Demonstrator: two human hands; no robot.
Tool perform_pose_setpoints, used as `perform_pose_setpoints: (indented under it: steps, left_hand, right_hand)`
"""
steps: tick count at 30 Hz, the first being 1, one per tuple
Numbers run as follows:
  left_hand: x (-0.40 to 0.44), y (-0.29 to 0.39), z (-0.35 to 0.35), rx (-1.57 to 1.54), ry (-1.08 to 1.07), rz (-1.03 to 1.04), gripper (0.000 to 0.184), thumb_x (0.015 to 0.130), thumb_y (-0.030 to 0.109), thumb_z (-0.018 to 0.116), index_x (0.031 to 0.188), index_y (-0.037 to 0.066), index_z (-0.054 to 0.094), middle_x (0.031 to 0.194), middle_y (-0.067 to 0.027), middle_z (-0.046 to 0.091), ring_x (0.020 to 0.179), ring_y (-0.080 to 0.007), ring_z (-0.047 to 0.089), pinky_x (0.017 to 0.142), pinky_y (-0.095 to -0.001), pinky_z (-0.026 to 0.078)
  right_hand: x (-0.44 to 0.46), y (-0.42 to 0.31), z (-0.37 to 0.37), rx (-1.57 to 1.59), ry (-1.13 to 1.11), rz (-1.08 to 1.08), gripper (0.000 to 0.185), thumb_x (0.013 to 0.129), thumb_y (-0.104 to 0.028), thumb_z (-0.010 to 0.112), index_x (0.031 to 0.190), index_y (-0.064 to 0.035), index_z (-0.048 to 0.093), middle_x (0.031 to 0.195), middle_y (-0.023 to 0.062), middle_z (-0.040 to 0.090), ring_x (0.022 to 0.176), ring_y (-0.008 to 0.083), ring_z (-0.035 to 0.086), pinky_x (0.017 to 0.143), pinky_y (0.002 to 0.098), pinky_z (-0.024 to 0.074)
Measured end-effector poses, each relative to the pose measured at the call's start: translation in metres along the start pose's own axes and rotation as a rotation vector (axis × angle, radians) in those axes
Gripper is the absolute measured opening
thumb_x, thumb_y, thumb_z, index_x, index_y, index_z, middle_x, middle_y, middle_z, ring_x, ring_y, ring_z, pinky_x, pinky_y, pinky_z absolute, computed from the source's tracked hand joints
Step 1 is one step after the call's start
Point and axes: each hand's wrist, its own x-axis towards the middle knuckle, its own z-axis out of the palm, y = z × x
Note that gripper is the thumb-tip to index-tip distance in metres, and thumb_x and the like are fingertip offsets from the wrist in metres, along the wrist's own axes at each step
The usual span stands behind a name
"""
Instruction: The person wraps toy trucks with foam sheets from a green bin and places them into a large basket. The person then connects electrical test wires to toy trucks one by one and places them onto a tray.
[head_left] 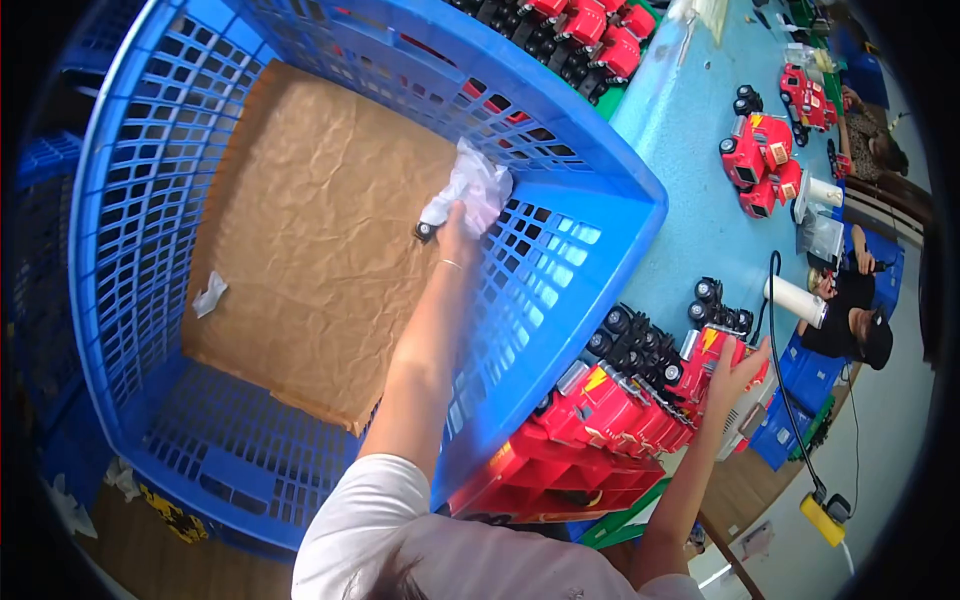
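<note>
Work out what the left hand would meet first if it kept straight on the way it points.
Beyond the white-wrapped bundle in the left hand, probably the blue crate's perforated side wall, though depth is unclear from this one view.

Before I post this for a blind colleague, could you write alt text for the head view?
The left hand holds a white-wrapped wheeled item inside a blue plastic crate lined with brown paper. The right hand is at a red toy truck on a blue table.
</note>
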Motion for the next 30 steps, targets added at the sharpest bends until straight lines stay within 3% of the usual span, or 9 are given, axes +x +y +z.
perform_pose_setpoints:
  steps: [4,9,13,15,17,18,21,25,30]
  left_hand:
    - [0.004,-0.002,-0.005,0.033,-0.058,-0.074,0.054,0.084,0.025,0.066,0.128,0.004,0.043,0.129,-0.0094,0.048,0.118,-0.0233,0.047,0.102,-0.0371,0.036]
    - [-0.006,0.015,-0.002,0.159,-0.003,-0.222,0.057,0.085,0.032,0.063,0.129,0.003,0.042,0.127,-0.0093,0.050,0.117,-0.0225,0.048,0.100,-0.0361,0.037]
    - [-0.127,0.054,0.023,0.705,-0.151,-0.136,0.070,0.084,0.043,0.060,0.135,0.003,0.032,0.139,-0.0148,0.034,0.129,-0.0264,0.033,0.106,-0.0367,0.026]
    - [-0.206,0.081,0.046,0.941,-0.538,-0.107,0.075,0.084,0.046,0.058,0.138,0.004,0.027,0.143,-0.0147,0.026,0.133,-0.0273,0.024,0.108,-0.0383,0.019]
    - [-0.266,0.083,0.063,1.249,-0.790,0.195,0.078,0.080,0.036,0.063,0.138,0.000,0.024,0.141,-0.0185,0.031,0.131,-0.0312,0.030,0.106,-0.0392,0.026]
    - [-0.273,0.079,0.071,1.259,-0.796,0.214,0.078,0.080,0.036,0.063,0.138,0.000,0.024,0.141,-0.0185,0.031,0.131,-0.0312,0.030,0.106,-0.0392,0.026]
    - [-0.280,0.062,0.086,1.701,-0.839,0.611,0.078,0.074,0.018,0.062,0.137,-0.003,0.022,0.136,-0.0249,0.036,0.124,-0.0381,0.039,0.101,-0.0404,0.035]
    - [-0.281,0.062,0.099,1.784,-0.807,0.659,0.077,0.068,0.004,0.058,0.136,-0.005,0.023,0.128,-0.0299,0.041,0.113,-0.0431,0.046,0.095,-0.0420,0.041]
    - [-0.286,0.069,0.148,1.878,-0.752,0.556,0.075,0.067,0.000,0.054,0.135,-0.006,0.024,0.127,-0.0311,0.042,0.110,-0.0435,0.048,0.095,-0.0432,0.040]
  right_hand:
    - [-0.006,-0.013,-0.006,0.292,-0.117,0.088,0.061,0.089,-0.027,0.055,0.135,0.0042,0.029,0.140,0.0218,0.031,0.129,0.0319,0.032,0.106,0.0384,0.0245]
    - [-0.008,-0.002,-0.008,0.070,-0.084,0.030,0.058,0.088,-0.028,0.055,0.132,0.0042,0.033,0.134,0.0227,0.040,0.123,0.0315,0.041,0.101,0.0364,0.0318]
    - [0.000,-0.022,-0.023,0.026,-0.229,0.170,0.054,0.086,-0.025,0.057,0.128,0.0031,0.038,0.127,0.0252,0.045,0.117,0.0372,0.046,0.098,0.0391,0.0361]
    - [0.000,-0.013,-0.017,0.012,-0.199,0.094,0.053,0.085,-0.026,0.057,0.126,0.0026,0.040,0.122,0.0254,0.049,0.113,0.0388,0.048,0.095,0.0406,0.0388]
    - [-0.002,-0.009,-0.013,0.023,-0.178,0.056,0.052,0.085,-0.026,0.057,0.125,0.0023,0.041,0.119,0.0255,0.050,0.111,0.0396,0.049,0.093,0.0414,0.0401]
    - [-0.003,-0.008,-0.011,0.026,-0.173,0.053,0.051,0.085,-0.027,0.057,0.124,0.0023,0.041,0.119,0.0253,0.050,0.110,0.0396,0.049,0.092,0.0420,0.0403]
    - [-0.005,-0.008,-0.016,0.037,-0.154,0.047,0.051,0.085,-0.027,0.057,0.123,0.0022,0.042,0.118,0.0251,0.050,0.109,0.0396,0.050,0.091,0.0432,0.0407]
    - [-0.003,-0.016,-0.022,0.022,-0.208,0.083,0.050,0.086,-0.027,0.056,0.123,0.0027,0.041,0.119,0.0247,0.050,0.108,0.0393,0.050,0.092,0.0429,0.0403]
    - [-0.003,-0.024,-0.036,0.025,-0.219,0.077,0.049,0.085,-0.026,0.057,0.122,0.0021,0.042,0.118,0.0242,0.050,0.108,0.0392,0.050,0.091,0.0432,0.0406]
